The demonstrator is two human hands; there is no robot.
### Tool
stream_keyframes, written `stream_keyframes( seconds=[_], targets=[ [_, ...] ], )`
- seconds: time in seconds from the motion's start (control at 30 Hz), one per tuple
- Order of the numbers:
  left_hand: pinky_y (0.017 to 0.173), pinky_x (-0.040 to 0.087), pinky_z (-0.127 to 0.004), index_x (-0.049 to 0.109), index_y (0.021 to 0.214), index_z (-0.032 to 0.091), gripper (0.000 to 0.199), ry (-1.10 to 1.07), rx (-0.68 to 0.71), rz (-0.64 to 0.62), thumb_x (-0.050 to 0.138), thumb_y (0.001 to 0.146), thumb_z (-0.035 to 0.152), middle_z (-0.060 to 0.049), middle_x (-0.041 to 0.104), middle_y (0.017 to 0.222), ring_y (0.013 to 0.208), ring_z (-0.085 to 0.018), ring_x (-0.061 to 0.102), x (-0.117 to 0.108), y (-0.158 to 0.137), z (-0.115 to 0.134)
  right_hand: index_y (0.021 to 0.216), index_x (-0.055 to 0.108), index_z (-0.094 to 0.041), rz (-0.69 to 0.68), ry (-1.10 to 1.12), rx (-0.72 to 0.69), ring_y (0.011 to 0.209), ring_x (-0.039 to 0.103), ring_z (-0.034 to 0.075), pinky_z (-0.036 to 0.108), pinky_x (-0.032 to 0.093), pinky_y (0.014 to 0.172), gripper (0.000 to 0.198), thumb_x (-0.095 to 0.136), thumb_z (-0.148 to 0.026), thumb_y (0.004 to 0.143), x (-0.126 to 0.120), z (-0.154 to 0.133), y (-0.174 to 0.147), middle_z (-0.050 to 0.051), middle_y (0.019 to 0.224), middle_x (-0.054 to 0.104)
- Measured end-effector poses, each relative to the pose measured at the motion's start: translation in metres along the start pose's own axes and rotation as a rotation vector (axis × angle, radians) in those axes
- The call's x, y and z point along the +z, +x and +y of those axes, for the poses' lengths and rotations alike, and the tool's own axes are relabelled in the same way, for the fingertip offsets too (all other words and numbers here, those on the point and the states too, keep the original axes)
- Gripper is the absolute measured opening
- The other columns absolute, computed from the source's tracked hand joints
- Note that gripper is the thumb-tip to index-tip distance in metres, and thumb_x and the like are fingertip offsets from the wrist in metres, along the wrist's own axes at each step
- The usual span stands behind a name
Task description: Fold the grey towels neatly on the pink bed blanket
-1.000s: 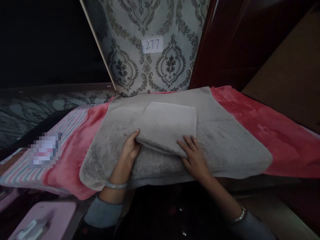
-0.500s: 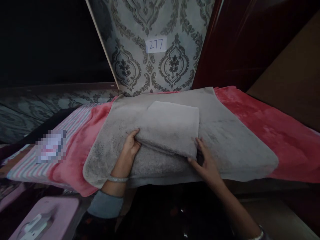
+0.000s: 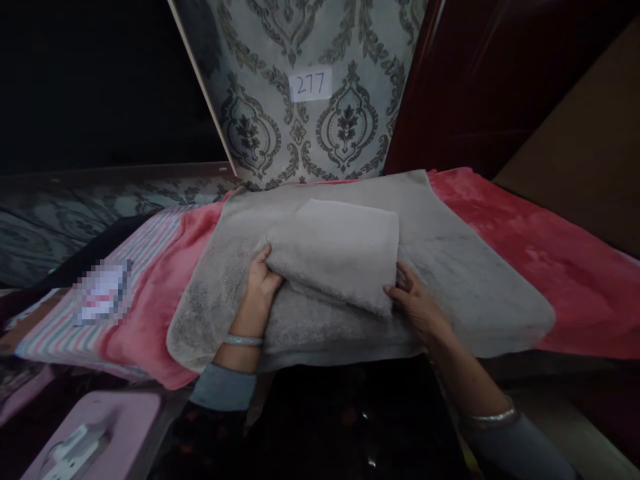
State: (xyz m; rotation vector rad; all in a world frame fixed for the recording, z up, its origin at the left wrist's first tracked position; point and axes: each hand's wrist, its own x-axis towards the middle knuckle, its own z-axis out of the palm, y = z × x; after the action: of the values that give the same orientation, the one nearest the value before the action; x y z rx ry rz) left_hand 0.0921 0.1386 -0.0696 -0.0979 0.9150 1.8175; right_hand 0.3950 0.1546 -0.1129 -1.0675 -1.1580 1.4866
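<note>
Close by, the left hand (image 3: 263,275) closes on the left edge of a folded grey towel (image 3: 343,250), while the right hand (image 3: 420,303) pinches its right edge between thumb and fingers. It looks soft, light and limp, so gripping every layer at both sides should stop sagging. Beneath spreads a grey plush blanket (image 3: 493,297); beyond, a "277" card (image 3: 311,84) marks the damask wallpaper (image 3: 347,127).

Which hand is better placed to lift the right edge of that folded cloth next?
Probably the right hand: it seems to pinch the folded cloth at that very edge, while the left hand holds the opposite end.
</note>
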Motion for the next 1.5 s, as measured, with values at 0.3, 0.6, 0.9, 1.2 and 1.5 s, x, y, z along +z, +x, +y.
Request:
stream_keyframes(
  seconds=[0.3,0.6,0.9,1.2,1.5],
  targets=[
    [0.092,0.056,-0.030,0.069,0.104,0.016,0.025,0.055,0.045,-0.027,0.063,0.080,0.009,-0.004,0.075,0.086,0.089,-0.018,0.072,-0.012,-0.010,-0.007,0.137,0.052,-0.022,-0.131,-0.014,0.123,0.092,0.069,0.028,0.032,0.055,0.059,0.071,0.071,-0.041,0.072,0.000,-0.009,-0.003,0.010,0.120,0.069],
    [0.096,0.056,-0.034,0.067,0.101,0.015,0.019,0.104,-0.043,-0.008,0.054,0.088,0.009,-0.003,0.075,0.084,0.086,-0.018,0.072,-0.007,-0.046,-0.022,0.121,0.062,-0.022,-0.118,0.040,0.000,0.110,0.065,0.033,0.048,0.056,0.091,0.056,0.071,-0.027,0.065,-0.016,-0.022,0.009,0.008,0.114,0.072],
    [0.093,0.057,-0.032,0.066,0.116,0.015,0.032,0.040,-0.051,-0.062,0.052,0.089,0.008,-0.004,0.076,0.094,0.082,-0.016,0.072,-0.019,-0.055,-0.035,0.144,0.049,-0.023,-0.086,-0.104,-0.077,0.123,0.058,0.031,0.050,0.049,0.103,0.071,0.068,-0.050,0.081,-0.032,-0.004,-0.014,0.010,0.134,0.062],
    [0.095,0.056,-0.032,0.063,0.126,0.017,0.039,0.027,-0.026,-0.110,0.050,0.090,0.009,-0.006,0.076,0.102,0.098,-0.018,0.072,-0.024,-0.050,-0.036,0.156,0.033,-0.021,0.043,-0.549,-0.409,0.144,0.033,0.028,0.047,0.031,0.118,0.080,0.063,-0.034,0.082,-0.027,0.016,-0.045,0.009,0.157,0.037],
    [0.097,0.055,-0.032,0.058,0.134,0.015,0.042,-0.051,-0.021,-0.076,0.048,0.094,0.012,-0.008,0.077,0.103,0.096,-0.018,0.073,-0.028,-0.044,-0.038,0.121,0.069,-0.021,0.160,-0.555,-0.459,0.125,0.056,0.026,0.043,0.045,0.108,0.056,0.048,-0.019,0.070,-0.020,0.020,-0.045,0.005,0.128,0.066]
  ],
)
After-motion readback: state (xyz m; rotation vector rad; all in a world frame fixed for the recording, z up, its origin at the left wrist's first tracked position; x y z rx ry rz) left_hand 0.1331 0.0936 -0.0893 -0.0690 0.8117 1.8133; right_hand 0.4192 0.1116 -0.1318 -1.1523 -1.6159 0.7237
